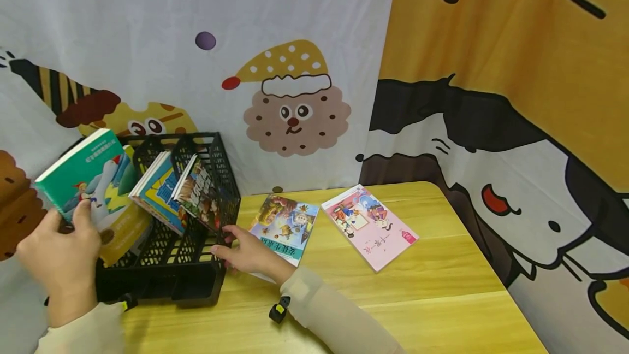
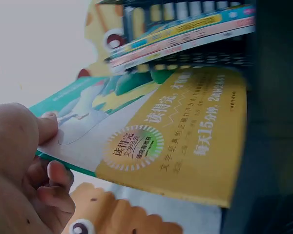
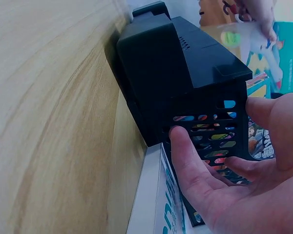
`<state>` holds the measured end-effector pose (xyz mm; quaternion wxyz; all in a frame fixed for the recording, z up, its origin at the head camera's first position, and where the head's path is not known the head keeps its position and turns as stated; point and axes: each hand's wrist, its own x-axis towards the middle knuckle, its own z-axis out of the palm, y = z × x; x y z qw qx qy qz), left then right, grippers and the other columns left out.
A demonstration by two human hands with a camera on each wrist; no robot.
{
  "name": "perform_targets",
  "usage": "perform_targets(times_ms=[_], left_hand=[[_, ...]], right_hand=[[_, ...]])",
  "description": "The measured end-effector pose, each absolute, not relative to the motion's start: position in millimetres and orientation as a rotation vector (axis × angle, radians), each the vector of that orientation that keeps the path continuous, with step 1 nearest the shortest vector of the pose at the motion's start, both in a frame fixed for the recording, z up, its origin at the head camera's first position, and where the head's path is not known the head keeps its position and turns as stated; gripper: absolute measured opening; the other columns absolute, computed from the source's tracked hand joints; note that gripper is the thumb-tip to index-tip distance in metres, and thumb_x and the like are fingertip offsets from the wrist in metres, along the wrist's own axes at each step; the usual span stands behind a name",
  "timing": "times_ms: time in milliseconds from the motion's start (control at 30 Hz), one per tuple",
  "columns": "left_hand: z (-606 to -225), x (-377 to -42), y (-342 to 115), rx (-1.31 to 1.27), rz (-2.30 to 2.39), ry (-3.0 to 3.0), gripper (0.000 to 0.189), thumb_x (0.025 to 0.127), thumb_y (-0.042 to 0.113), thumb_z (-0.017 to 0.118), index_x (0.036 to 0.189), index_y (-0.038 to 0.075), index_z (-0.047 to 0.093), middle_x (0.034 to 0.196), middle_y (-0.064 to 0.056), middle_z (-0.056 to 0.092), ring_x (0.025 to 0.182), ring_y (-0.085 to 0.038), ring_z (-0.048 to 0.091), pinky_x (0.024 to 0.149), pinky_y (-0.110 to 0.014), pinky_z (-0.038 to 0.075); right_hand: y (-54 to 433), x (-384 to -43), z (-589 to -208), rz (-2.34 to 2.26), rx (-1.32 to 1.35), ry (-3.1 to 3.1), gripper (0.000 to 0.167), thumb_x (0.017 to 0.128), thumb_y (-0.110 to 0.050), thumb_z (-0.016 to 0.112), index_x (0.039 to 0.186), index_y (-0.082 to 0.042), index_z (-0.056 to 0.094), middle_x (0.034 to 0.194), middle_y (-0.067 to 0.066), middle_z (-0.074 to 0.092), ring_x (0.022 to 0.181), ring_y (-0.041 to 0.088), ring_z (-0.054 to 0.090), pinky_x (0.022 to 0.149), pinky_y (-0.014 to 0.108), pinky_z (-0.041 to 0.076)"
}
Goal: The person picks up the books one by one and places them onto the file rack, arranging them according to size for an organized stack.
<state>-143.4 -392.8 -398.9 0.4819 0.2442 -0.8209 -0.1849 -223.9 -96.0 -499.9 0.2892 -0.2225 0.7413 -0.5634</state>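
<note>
I hold a green book (image 1: 90,171) in my left hand (image 1: 64,255), with my thumb on the front and my fingers under the back. The book has a big white bird on it and a wide yellow band (image 2: 185,151) round its low part. It is tilted, and its low end is at the left slot of the black basket (image 1: 152,283). I cannot tell if that end touches the floor of the basket.

My right hand (image 1: 253,253) is spread out at the right side of the basket. My thumb is by the top edge, and my other fingers are on the side with the holes.

In the basket, a blue and yellow book (image 1: 164,193) leans in the middle, on top of more thin books. A dark picture book (image 1: 199,195) leans in the slot on the right.

The basket sits on the wood desk (image 1: 442,272). Just beside it, near my right hand, lies a book with gold and blue pictures (image 1: 290,225). A pink book (image 1: 371,228) lies flat next to that one. Behind it all hangs a cloth (image 1: 295,10) with a cookie in a hat.
</note>
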Motion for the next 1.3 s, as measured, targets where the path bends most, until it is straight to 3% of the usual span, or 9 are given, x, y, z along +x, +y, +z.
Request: perform_targets(times_ms=[167, 267, 333, 500, 733, 867, 1000, 1167, 1300], left_hand=[[-414.8, -153.9, -391.9, 0.608, -0.492, -2.059, 0.058, 0.110, 0.043, 0.065, 0.102, -0.013, 0.076, 0.089, -0.038, 0.074, 0.084, -0.063, 0.064, 0.063, -0.049, 0.029], [-423.4, -158.1, -394.9, 0.642, -0.536, -2.128, 0.064, 0.110, 0.044, 0.066, 0.083, -0.014, 0.068, 0.081, -0.039, 0.070, 0.081, -0.061, 0.058, 0.066, -0.053, 0.028], [-428.7, -159.9, -396.9, 0.689, -0.573, -2.184, 0.066, 0.111, 0.045, 0.064, 0.079, -0.013, 0.065, 0.082, -0.040, 0.069, 0.085, -0.060, 0.058, 0.069, -0.054, 0.029], [-440.5, -164.6, -402.5, 0.799, -0.685, -2.310, 0.064, 0.113, 0.046, 0.057, 0.104, -0.014, 0.075, 0.101, -0.040, 0.074, 0.105, -0.059, 0.057, 0.084, -0.061, 0.033], [-446.8, -167.8, -406.3, 0.907, -0.802, -2.370, 0.060, 0.114, 0.045, 0.050, 0.125, -0.008, 0.073, 0.120, -0.037, 0.074, 0.118, -0.055, 0.057, 0.070, -0.045, 0.036], [-443.3, -168.3, -407.1, 0.907, -0.819, -2.395, 0.053, 0.114, 0.038, 0.049, 0.133, -0.006, 0.071, 0.127, -0.035, 0.074, 0.122, -0.053, 0.057, 0.072, -0.043, 0.038], [-437.7, -165.9, -405.5, 0.930, -0.799, -2.454, 0.052, 0.114, 0.035, 0.050, 0.128, -0.010, 0.072, 0.122, -0.040, 0.071, 0.118, -0.057, 0.054, 0.073, -0.051, 0.040], [-431.1, -164.1, -402.9, 1.047, -0.678, -2.484, 0.061, 0.114, 0.041, 0.050, 0.117, -0.014, 0.074, 0.127, -0.047, 0.065, 0.118, -0.068, 0.053, 0.092, -0.073, 0.042], [-426.7, -162.2, -405.0, 1.144, -0.618, -2.515, 0.070, 0.114, 0.049, 0.048, 0.097, -0.012, 0.077, 0.115, -0.045, 0.069, 0.111, -0.067, 0.057, 0.085, -0.071, 0.045]], right_hand=[[-97.7, -221.7, -499.3, -1.504, -0.574, 1.994, 0.065, 0.109, -0.047, 0.071, 0.166, -0.029, 0.045, 0.149, 0.001, 0.062, 0.089, 0.022, 0.079, 0.071, 0.040, 0.066], [-98.0, -220.7, -499.5, -1.504, -0.574, 2.002, 0.065, 0.109, -0.047, 0.070, 0.166, -0.029, 0.045, 0.149, 0.001, 0.062, 0.089, 0.022, 0.079, 0.071, 0.040, 0.065], [-98.0, -220.6, -499.4, -1.504, -0.578, 2.003, 0.065, 0.109, -0.047, 0.070, 0.166, -0.029, 0.045, 0.149, 0.001, 0.062, 0.088, 0.021, 0.078, 0.070, 0.039, 0.065], [-97.4, -220.6, -499.5, -1.503, -0.584, 2.004, 0.065, 0.109, -0.047, 0.070, 0.166, -0.028, 0.045, 0.150, 0.002, 0.061, 0.089, 0.022, 0.079, 0.070, 0.040, 0.065], [-96.0, -220.1, -497.3, -1.504, -0.579, 2.002, 0.065, 0.109, -0.047, 0.070, 0.166, -0.029, 0.045, 0.150, 0.001, 0.061, 0.089, 0.024, 0.079, 0.070, 0.040, 0.065], [-95.2, -220.4, -497.8, -1.505, -0.575, 2.002, 0.066, 0.109, -0.048, 0.070, 0.166, -0.029, 0.045, 0.150, 0.001, 0.061, 0.089, 0.024, 0.079, 0.070, 0.040, 0.065], [-94.7, -220.7, -498.5, -1.503, -0.581, 1.999, 0.065, 0.109, -0.047, 0.070, 0.167, -0.028, 0.045, 0.150, 0.002, 0.061, 0.089, 0.024, 0.079, 0.070, 0.040, 0.065], [-94.1, -220.9, -497.1, -1.512, -0.572, 1.972, 0.066, 0.109, -0.047, 0.070, 0.167, -0.028, 0.045, 0.151, 0.001, 0.060, 0.090, 0.025, 0.079, 0.071, 0.040, 0.065], [-93.4, -221.0, -496.0, -1.503, -0.572, 1.971, 0.067, 0.109, -0.046, 0.070, 0.168, -0.027, 0.045, 0.150, -0.001, 0.061, 0.089, 0.025, 0.079, 0.072, 0.039, 0.065]])
